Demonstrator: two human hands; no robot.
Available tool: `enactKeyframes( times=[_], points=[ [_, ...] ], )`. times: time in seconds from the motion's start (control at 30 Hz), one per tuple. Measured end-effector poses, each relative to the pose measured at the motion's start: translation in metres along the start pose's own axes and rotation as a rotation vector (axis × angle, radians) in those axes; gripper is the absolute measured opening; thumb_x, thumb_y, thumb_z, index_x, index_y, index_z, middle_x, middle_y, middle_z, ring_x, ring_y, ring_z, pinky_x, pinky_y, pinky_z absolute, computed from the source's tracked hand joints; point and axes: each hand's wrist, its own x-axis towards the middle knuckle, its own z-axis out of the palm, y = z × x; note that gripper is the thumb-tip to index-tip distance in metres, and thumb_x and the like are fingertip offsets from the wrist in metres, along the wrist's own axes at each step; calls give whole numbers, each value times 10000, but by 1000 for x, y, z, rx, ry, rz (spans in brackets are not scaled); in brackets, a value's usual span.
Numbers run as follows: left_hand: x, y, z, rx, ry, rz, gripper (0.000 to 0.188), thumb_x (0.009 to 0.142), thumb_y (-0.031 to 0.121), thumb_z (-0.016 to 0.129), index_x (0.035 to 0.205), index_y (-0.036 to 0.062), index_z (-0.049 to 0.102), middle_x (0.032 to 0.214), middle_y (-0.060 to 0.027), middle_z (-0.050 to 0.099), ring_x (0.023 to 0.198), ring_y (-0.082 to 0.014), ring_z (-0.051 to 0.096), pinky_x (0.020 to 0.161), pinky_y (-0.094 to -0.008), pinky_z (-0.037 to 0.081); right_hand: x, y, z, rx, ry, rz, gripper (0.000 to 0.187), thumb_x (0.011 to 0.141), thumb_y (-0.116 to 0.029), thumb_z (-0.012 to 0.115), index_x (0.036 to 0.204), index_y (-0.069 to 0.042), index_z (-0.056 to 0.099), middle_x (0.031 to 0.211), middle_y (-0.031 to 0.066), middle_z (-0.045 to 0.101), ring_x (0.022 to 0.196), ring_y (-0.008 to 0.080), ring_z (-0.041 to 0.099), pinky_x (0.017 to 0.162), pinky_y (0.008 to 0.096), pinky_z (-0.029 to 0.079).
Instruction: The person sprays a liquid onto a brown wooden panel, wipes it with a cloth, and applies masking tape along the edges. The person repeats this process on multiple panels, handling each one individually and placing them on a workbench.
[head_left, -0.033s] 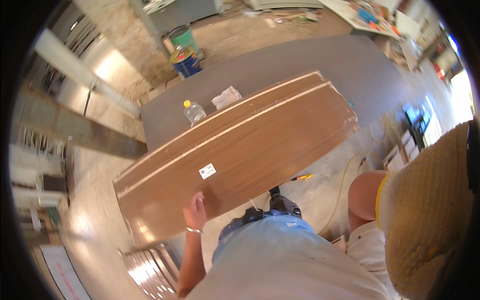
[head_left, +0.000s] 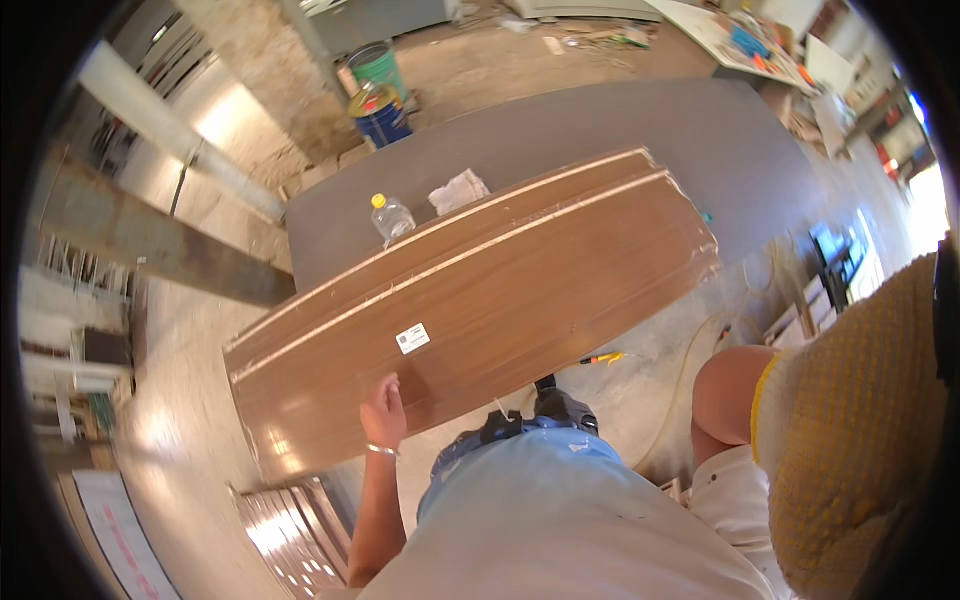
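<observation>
With fingers (head_left: 391, 388) loosely bent and close together, reaches with the left hand (head_left: 382, 412) over the near long edge of the brown panel (head_left: 500, 290), left of its middle. Holds nothing visible there; cannot tell touching from hovering above the panel. Wears a pale bracelet (head_left: 381, 450) on that wrist, just outside the panel's near edge. Has the right arm bent up close to the view, well right of the panel, with a seeming knitted glove, grey and yellow, over the right hand (head_left: 850, 430); cannot tell the state of the fingers on that side. Stands at the panel's near side in a light blue and white shirt (head_left: 540, 480).

Has the panel lying aslant in front, partly over a large grey surface (head_left: 720, 130) and jutting past it on the near side. Shows a white label (head_left: 411, 339) on the panel, left of its middle, and pale strips running lengthwise along its far side. Shows, just beyond the panel's far edge, a clear bottle (head_left: 393, 217) with a yellow cap, and a crumpled whitish cloth (head_left: 458, 192) beside it; well beyond the panel, a blue tin (head_left: 382, 120) and a green bin (head_left: 376, 68).
</observation>
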Motion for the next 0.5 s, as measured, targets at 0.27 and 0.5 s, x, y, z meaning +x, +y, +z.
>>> enactKeyframes(
  times=[0.27,0.5],
  points=[
    [33,5,10,373,149,-145,279,891,14,673,1164,48,717,1168,-160,719,1095,-411,632,993,-508,518,-57,105,38,196,151,177,527,902,23,666,1423,-27,607,1370,102,652,1235,249,650,1032,388,531],
    [-31,-54,-47,552,184,-499,425,859,35,673,1282,68,700,1379,-132,658,1249,-398,597,1060,-528,484,-102,141,99,309,243,385,500,900,63,674,1388,-46,646,1332,73,675,1197,227,667,1005,370,550]
  ],
)
